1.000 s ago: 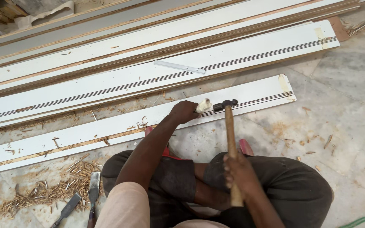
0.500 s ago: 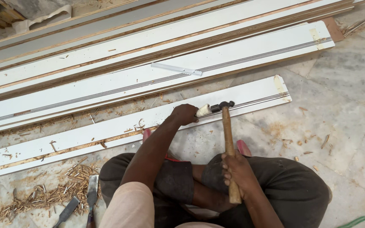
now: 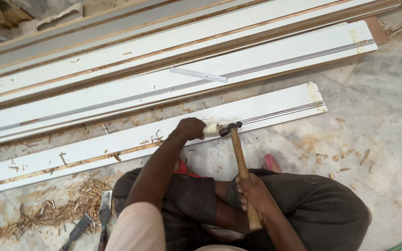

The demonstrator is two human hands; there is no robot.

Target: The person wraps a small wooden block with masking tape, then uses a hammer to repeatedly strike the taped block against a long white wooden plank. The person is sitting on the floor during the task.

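Gripping low on the wooden handle, right hand [image 3: 255,195] is closed fully around the hammer [image 3: 239,160], whose metal head sits at the pale butt of a chisel [image 3: 211,128]. Left hand [image 3: 189,128] is wrapped shut around that chisel, on the near white board [image 3: 266,110] lying flat on the floor. Judgement: hammer head-heavy, stiff; end grip gives swing. Chisel small, rigid; hold it mid-shaft. Left arm extended forward, right elbow bent, forearm near the lap.
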